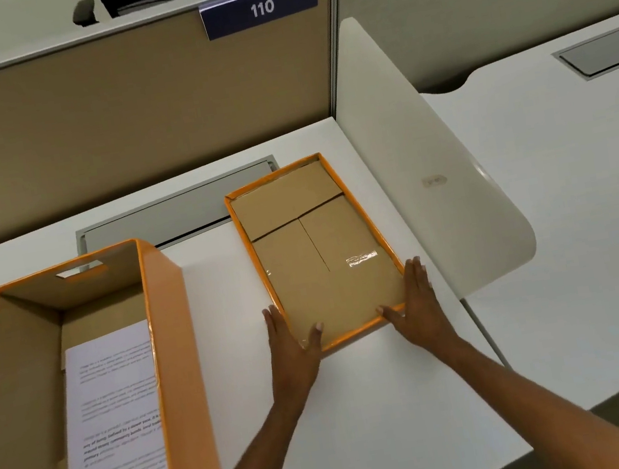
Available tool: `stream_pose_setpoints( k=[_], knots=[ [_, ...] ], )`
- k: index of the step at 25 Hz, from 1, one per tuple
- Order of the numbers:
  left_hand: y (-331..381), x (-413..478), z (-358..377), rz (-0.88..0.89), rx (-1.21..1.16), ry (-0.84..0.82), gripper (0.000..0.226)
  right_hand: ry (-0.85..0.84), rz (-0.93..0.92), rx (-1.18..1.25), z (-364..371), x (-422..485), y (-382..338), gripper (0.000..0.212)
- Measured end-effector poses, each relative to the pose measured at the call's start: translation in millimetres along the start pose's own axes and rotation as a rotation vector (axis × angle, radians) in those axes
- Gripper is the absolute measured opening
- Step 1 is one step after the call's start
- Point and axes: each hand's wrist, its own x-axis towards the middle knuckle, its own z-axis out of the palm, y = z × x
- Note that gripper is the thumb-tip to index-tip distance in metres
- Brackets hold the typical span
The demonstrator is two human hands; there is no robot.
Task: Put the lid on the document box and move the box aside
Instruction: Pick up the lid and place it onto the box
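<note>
**Both hands at the near end of the upturned lid, box open off to the left**

Nearest, two bare forearms reach in from the bottom edge over the white desk [369,408], which lies bare between and beneath them. The left hand [293,343] lies flat with fingers spread against the lid's [318,249] near left corner: the fingers run along the outside of the left rim, the thumb is hooked over the near rim onto the brown inner face. The right hand [418,306] mirrors it at the near right corner, fingers straight along the outside of the right rim, thumb pointing in along the near edge. Neither hand is closed around the lid; they press its sides with open palms, apart by the lid's width.

The lid lies inside-up, orange rim raised, its long axis running away from the hands and tilted slightly left. A patch of clear tape [362,258] shines just ahead of the right hand.

Well left of the left hand stands the document box [172,339], open, orange outside, with a printed sheet [118,422] flat on its bottom. A strip of bare desk separates box and lid.

Right of the right hand the desk edge meets a white rounded divider [434,180]. Beyond the lid's far end are a grey cable tray [173,216] and a tan partition [119,135] bearing a sign [261,8] reading 110
</note>
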Motion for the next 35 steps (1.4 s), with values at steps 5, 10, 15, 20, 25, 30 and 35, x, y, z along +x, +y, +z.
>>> stream_pose_setpoints(
  k=[5,10,15,20,25,30,35],
  knots=[
    [7.8,-1.1,-2.9,-0.035,-0.267,-0.047,0.104,-0.092,0.069,0.086,-10.7,14.1,-12.8,0.109],
    [-11.6,-10.0,-18.4,0.132,-0.207,-0.040,0.103,-0.083,-0.044,0.189,-32.1,-6.7,-23.5,0.077],
    [-16.5,-28.9,-37.7,0.153,-0.199,-0.065,0.107,-0.076,-0.061,0.179,-40.4,-35.3,-33.4,0.068],
    [-8.6,-59.9,-71.9,0.283,-0.180,-0.062,0.103,-0.053,-0.091,0.270,-54.2,-78.5,-44.8,0.067],
    [-12.6,-102.2,-127.1,0.411,-0.174,-0.078,0.103,-0.049,-0.124,0.615,-63.6,-135.7,-68.5,0.053],
    [-32.0,-142.5,-203.5,0.493,-0.072,-0.111,0.105,-0.116,-0.040,1.016,-49.4,-197.2,-98.2,0.064],
    [-57.4,-182.4,-260.8,0.613,-0.007,-0.083,0.095,-0.190,-0.034,1.174,-6.9,-256.8,-131.0,0.068]
  ],
)
